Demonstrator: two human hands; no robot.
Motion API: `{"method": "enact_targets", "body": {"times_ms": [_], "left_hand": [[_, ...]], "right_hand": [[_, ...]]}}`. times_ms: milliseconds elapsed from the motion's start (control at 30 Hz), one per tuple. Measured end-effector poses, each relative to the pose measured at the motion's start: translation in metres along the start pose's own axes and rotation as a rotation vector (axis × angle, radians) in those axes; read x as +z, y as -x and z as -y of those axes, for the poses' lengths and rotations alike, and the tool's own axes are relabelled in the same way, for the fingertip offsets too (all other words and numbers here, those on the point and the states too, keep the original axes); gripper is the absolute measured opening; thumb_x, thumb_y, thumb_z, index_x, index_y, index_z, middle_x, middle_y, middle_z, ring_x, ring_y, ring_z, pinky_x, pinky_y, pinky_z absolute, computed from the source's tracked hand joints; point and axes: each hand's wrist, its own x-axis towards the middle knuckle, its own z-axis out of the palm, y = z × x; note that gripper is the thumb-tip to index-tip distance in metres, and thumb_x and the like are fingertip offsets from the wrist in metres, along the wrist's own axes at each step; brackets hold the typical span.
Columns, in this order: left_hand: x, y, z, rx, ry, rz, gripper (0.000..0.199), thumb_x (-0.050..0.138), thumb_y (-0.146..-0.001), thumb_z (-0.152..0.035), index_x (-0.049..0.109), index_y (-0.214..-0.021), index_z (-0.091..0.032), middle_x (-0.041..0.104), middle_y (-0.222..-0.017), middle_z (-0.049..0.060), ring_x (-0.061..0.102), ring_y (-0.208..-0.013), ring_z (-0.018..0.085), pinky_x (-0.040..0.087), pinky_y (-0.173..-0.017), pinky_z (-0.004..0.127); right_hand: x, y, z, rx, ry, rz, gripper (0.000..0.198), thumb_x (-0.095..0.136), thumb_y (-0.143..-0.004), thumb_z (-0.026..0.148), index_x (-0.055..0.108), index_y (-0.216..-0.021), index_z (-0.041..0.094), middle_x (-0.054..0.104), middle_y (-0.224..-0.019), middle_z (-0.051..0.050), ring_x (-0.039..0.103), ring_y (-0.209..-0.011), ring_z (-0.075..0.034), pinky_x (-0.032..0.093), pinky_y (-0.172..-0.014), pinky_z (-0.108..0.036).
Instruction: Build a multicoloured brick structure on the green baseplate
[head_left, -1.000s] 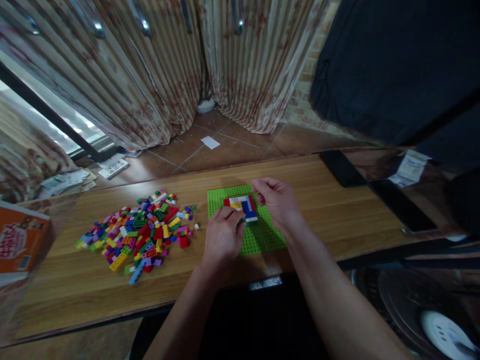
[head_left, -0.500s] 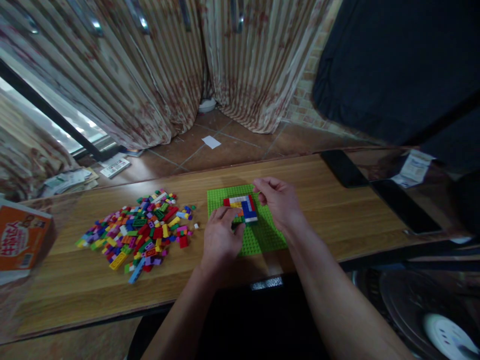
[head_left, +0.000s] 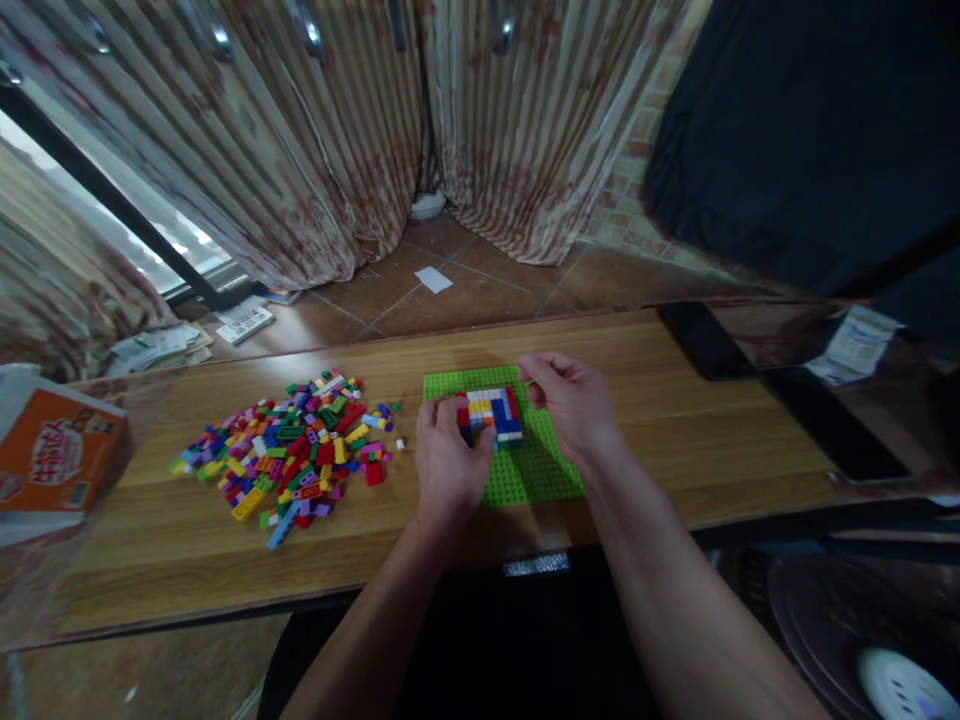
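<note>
- Head view: a green baseplate (head_left: 536, 470) lies flat on the wooden table (head_left: 675, 420), close to the near edge and roughly at the middle of its width.
- On the far half of the baseplate sits a small flat brick build (head_left: 495, 412) in red, white, yellow and blue.
- The left hand (head_left: 448, 465) rests over the baseplate's left side, fingers curled, with its fingertips touching the left edge of the brick build (whether a loose brick is pinched under them cannot be told, since the fingers hide that spot).
- The right hand (head_left: 574, 405) hovers at the right side of the build, thumb and forefinger drawn close together in a narrow pinch; anything between them is too small to make out.
- A heap of loose bricks (head_left: 292, 455) in many colours lies on the table to the left of the baseplate, just beside the left hand but not touching it.
- An orange box (head_left: 52, 460) stands at the table's far left end.
- Two dark phones (head_left: 705, 340) lie at the right end, well apart from the hands.
- Beyond the table hang striped curtains (head_left: 315, 150) over a tiled floor.
</note>
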Motion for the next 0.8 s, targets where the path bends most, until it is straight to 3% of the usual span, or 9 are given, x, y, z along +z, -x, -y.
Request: {"method": "enact_targets", "body": {"times_ms": [233,500,633,800], "left_hand": [[0.001,-0.004,-0.005,-0.081,0.035,0.034,0.035,0.068,-0.071,-0.021,0.057,-0.104,-0.018,0.053,-0.112,0.009,0.057,-0.104,0.023,0.05,-0.09,0.041],[0.0,-0.004,0.004,-0.061,0.077,0.048,0.037,0.067,-0.074,-0.025,0.058,-0.109,-0.016,0.056,-0.112,0.01,0.06,-0.093,0.02,0.051,-0.082,0.037],[-0.015,-0.015,0.022,-0.046,0.227,0.029,0.029,0.057,-0.082,-0.03,0.06,-0.108,-0.016,0.064,-0.101,0.009,0.06,-0.077,0.015,0.051,-0.074,0.032],[-0.046,-0.032,0.045,-0.066,0.411,-0.018,0.022,0.054,-0.082,-0.027,0.065,-0.098,-0.016,0.068,-0.09,0.005,0.063,-0.082,0.016,0.05,-0.076,0.029]], "right_hand": [[-0.002,0.001,-0.001,-0.02,0.009,0.026,0.023,0.067,-0.071,0.037,0.059,-0.06,0.018,0.055,-0.054,0.004,0.041,-0.046,-0.006,0.031,-0.045,-0.022],[-0.003,0.002,-0.003,-0.036,0.042,0.02,0.021,0.066,-0.073,0.036,0.06,-0.062,0.019,0.054,-0.054,0.004,0.041,-0.045,-0.007,0.031,-0.045,-0.022],[-0.001,0.001,-0.004,-0.066,0.07,0.021,0.023,0.067,-0.072,0.038,0.06,-0.061,0.019,0.054,-0.054,0.004,0.04,-0.046,-0.007,0.03,-0.046,-0.022],[0.001,0.002,-0.007,-0.095,0.133,0.023,0.023,0.068,-0.071,0.039,0.062,-0.061,0.019,0.052,-0.051,0.004,0.041,-0.047,-0.008,0.031,-0.046,-0.023]]}}
